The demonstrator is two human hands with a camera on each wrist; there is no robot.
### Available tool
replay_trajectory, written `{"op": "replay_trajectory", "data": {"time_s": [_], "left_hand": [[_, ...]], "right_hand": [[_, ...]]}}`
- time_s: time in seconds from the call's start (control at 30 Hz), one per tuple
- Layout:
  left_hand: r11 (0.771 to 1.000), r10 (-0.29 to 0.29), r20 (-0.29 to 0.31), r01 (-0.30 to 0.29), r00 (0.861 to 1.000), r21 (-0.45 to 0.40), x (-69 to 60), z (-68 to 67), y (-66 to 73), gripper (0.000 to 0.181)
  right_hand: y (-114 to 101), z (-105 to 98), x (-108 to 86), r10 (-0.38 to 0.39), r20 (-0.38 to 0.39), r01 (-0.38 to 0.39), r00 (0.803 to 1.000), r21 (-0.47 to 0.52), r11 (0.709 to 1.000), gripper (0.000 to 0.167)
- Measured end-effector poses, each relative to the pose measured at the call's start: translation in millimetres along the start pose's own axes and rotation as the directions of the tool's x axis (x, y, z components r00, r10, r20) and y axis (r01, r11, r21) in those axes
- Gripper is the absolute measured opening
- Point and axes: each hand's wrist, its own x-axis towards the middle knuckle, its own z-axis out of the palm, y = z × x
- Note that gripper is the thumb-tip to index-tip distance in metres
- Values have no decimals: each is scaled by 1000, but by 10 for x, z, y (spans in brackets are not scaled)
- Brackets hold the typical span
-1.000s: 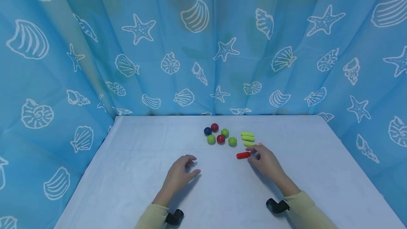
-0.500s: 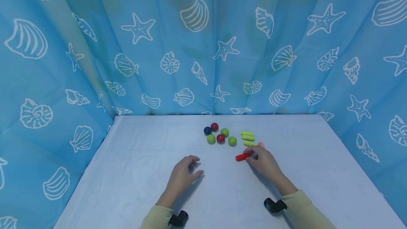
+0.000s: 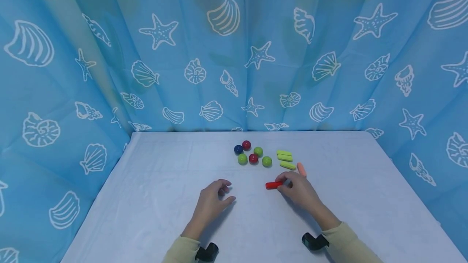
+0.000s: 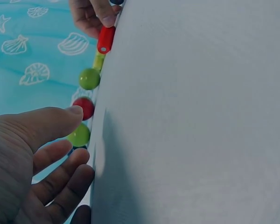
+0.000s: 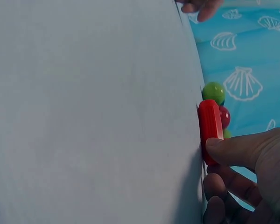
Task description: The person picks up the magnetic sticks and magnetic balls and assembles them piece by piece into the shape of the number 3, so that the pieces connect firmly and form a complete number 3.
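Behind the table (image 3: pixel 146 198) hang blue curtains (image 3: pixel 234 56). Slightly nearer the table's right edge than its left, the right hand (image 3: pixel 300 190) pinches a red stick (image 3: pixel 272 185); the left hand (image 3: pixel 211 202) is relaxed.

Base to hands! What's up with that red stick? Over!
Right hand pinches red stick. Left hand holds nothing. Balls, green sticks lie farther back; nothing seems in the way.

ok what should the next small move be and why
I'd probably bring the right hand slightly toward the left hand: the right pinches the red stick near one end, the free end points left, and the left hand holds nothing, so it could steady that end.
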Motion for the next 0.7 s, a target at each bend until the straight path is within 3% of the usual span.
{"op": "replay_trajectory", "data": {"time_s": [0.27, 0.7], "left_hand": [[998, 55, -18, -55, 998, 9, -9, 49, 9, 34], [998, 45, 18, -45, 999, 31, -12, 132, 80, 33]], "right_hand": [[-152, 103, -90, 5, 32, -5, 999, -10, 1000, 27], [-353, 170, -196, -1, 65, 0, 998, 9, 1000, 25]]}}
